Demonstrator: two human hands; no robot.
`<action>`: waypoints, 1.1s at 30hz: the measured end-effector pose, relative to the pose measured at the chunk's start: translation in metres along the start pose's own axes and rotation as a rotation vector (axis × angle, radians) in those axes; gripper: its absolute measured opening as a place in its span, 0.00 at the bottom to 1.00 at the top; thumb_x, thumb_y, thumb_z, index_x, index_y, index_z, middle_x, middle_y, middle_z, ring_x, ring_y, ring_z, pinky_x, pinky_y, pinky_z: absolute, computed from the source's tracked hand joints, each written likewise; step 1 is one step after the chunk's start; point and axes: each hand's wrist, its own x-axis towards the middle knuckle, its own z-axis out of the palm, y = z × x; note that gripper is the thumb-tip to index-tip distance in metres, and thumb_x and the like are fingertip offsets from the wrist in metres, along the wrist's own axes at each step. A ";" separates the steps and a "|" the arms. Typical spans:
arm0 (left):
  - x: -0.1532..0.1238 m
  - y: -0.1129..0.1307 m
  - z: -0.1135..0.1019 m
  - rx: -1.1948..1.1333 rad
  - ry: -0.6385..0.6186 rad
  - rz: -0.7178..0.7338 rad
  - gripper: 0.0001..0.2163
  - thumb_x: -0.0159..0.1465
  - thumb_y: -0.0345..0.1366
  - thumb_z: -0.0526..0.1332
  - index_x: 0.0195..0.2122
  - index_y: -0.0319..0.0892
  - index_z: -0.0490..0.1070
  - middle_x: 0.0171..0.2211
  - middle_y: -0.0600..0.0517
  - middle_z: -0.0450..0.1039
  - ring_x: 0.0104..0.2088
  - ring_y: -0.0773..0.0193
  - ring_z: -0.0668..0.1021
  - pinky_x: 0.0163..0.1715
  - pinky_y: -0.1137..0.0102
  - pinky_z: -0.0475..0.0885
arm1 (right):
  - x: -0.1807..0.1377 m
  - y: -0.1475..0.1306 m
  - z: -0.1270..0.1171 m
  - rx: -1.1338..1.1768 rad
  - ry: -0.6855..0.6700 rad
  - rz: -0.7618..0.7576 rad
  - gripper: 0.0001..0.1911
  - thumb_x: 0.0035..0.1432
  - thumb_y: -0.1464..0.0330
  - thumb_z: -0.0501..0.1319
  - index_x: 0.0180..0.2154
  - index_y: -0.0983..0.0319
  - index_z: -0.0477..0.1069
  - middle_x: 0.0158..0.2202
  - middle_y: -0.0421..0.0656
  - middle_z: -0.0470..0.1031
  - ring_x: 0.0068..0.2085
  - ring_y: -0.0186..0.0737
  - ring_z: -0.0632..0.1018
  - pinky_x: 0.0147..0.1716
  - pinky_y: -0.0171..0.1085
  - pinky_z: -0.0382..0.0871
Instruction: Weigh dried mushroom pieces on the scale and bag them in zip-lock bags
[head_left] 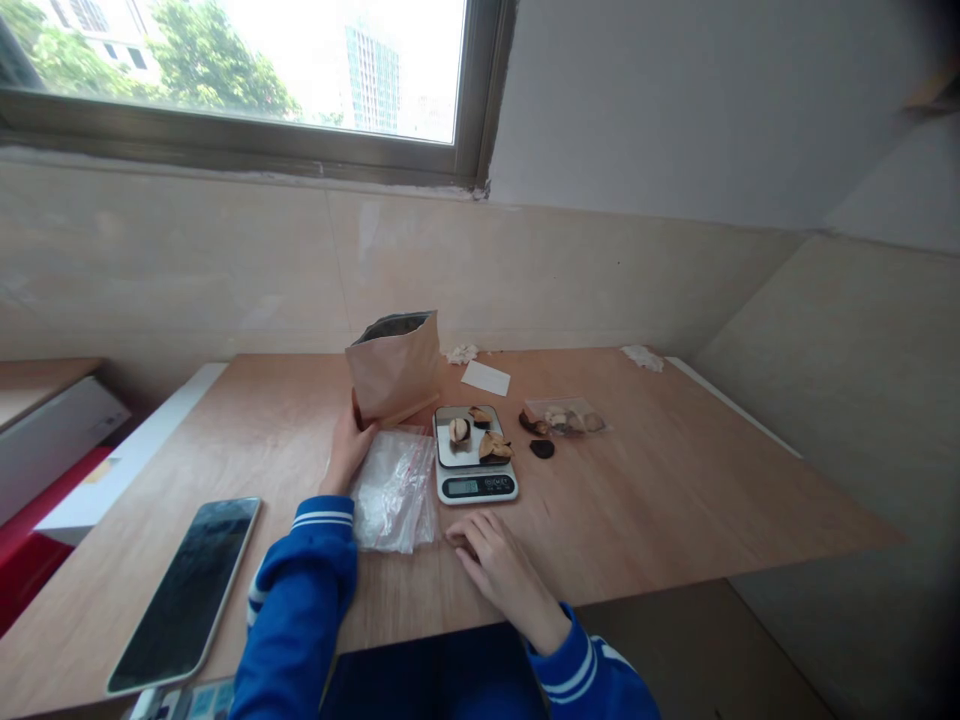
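Head view shows your left hand [346, 452] clamped on the lower left corner of the paper bag [395, 365], which stands upright on the table [675, 500], just behind and left of the scale [475, 468]. Its long axis runs up and down, with the open mouth pointing up. The bag is brown and creased, dark inside. Your right hand [499, 570] lies flat, fingers loosely apart and holding nothing, just in front of the scale. Clear plastic bags [394, 492] lie between your hands; a phone [187, 590] rests well to the left
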 end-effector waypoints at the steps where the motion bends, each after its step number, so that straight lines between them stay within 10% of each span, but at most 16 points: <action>1: 0.000 0.001 0.000 -0.003 0.001 0.003 0.27 0.56 0.34 0.62 0.58 0.39 0.65 0.48 0.42 0.75 0.47 0.46 0.77 0.47 0.54 0.73 | -0.001 0.000 0.000 0.015 0.001 0.013 0.13 0.58 0.81 0.57 0.42 0.61 0.71 0.42 0.44 0.74 0.46 0.45 0.74 0.47 0.45 0.72; 17: 0.000 0.006 -0.002 -0.032 0.006 0.006 0.28 0.54 0.33 0.62 0.58 0.40 0.65 0.47 0.43 0.75 0.47 0.47 0.77 0.48 0.55 0.73 | 0.075 0.071 -0.069 0.324 0.526 0.146 0.10 0.60 0.63 0.58 0.39 0.61 0.74 0.39 0.48 0.80 0.37 0.42 0.79 0.38 0.40 0.74; 23: 0.000 0.005 -0.001 -0.009 -0.003 -0.005 0.24 0.55 0.35 0.63 0.55 0.39 0.68 0.47 0.41 0.75 0.47 0.45 0.77 0.48 0.53 0.73 | 0.125 0.112 -0.075 0.223 0.379 0.073 0.10 0.59 0.67 0.58 0.41 0.61 0.75 0.39 0.45 0.80 0.39 0.41 0.79 0.42 0.41 0.72; 33: -0.001 0.008 -0.001 -0.011 0.016 -0.012 0.26 0.54 0.34 0.63 0.55 0.40 0.67 0.47 0.43 0.75 0.47 0.46 0.77 0.48 0.55 0.73 | 0.075 0.152 -0.067 -0.056 0.570 0.121 0.13 0.62 0.68 0.53 0.40 0.61 0.76 0.41 0.50 0.76 0.45 0.49 0.74 0.48 0.50 0.68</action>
